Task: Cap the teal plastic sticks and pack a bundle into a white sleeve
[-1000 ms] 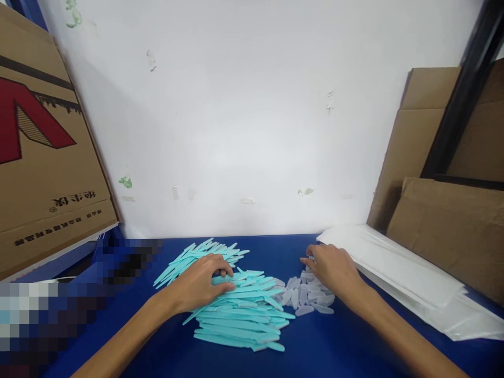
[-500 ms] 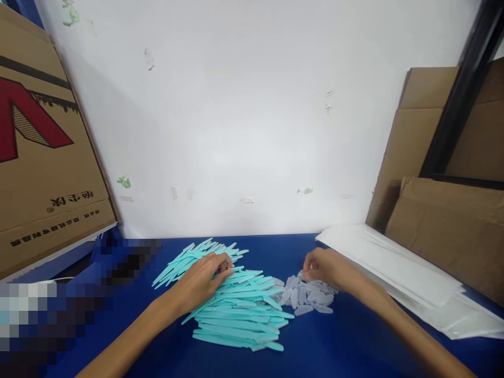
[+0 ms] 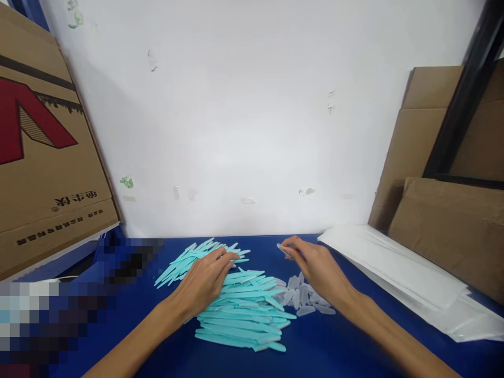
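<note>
Two groups of slim turquoise eyebrow razors lie on the blue table: a larger pile point(image 3: 240, 320) in front and a smaller pile point(image 3: 185, 262) behind it. My left hand point(image 3: 208, 273) is over the gap between them, fingers closed on one eyebrow razor, mostly hidden, with a pale tip showing at the fingertips. To the right is a heap of translucent plastic blade caps point(image 3: 303, 296). My right hand point(image 3: 311, 257) is raised above and behind that heap, pinching one translucent blade cap point(image 3: 282, 249) between thumb and fingers. The cap points left, apart from the razor.
White flat sheets or bags point(image 3: 401, 268) lie along the right side, before brown cardboard point(image 3: 452, 231). A large printed carton point(image 3: 43, 173) leans at the left. Behind the blue table point(image 3: 315, 346) rises a white wall point(image 3: 244, 115). The lower left is pixelated.
My right hand has lifted off the cap heap and moved left with a cap in its fingers. My left hand has shifted slightly up from the larger razor pile.
</note>
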{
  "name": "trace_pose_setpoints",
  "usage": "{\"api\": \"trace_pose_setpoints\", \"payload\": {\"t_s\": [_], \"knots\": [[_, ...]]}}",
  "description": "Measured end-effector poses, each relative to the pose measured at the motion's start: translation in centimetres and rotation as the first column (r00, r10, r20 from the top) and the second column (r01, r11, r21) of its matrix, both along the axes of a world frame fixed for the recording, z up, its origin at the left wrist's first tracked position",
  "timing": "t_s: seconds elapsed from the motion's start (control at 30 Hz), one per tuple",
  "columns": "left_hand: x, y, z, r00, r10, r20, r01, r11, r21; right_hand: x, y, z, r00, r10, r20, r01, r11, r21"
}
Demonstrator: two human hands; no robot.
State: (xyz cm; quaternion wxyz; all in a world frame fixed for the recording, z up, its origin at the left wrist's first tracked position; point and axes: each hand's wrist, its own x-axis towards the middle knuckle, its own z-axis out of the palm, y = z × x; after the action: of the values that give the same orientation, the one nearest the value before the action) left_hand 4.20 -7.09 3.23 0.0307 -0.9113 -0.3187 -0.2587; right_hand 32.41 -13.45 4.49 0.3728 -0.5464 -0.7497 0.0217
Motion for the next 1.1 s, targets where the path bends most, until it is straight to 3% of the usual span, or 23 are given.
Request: {"api": "trace_pose_setpoints", "payload": {"t_s": [0.1,0.33,0.7,1.1], "knots": [[0.0,-0.1,-0.1,0.999,-0.032,-0.011,0.033,0.999,0.026,-0.8,-0.1,-0.8,0.998,0.024,0.055,-0.028,0.997,0.079],[0.1,-0.5,-0.1,0.995,-0.046,-0.091,0.051,0.997,0.050,-1.2,0.4,-2.1,0.991,0.104,0.087,-0.107,0.994,0.034],[0.1,-0.9,-0.3,0.974,-0.017,-0.227,0.056,0.985,0.164,-2.0,-0.2,-2.1,0.990,0.071,0.120,-0.083,0.992,0.096],[0.1,-1.0,-0.3,0.975,-0.068,-0.211,0.093,0.989,0.112,-2.2,-0.2,-2.2,0.988,0.143,0.056,-0.153,0.952,0.264]]}}
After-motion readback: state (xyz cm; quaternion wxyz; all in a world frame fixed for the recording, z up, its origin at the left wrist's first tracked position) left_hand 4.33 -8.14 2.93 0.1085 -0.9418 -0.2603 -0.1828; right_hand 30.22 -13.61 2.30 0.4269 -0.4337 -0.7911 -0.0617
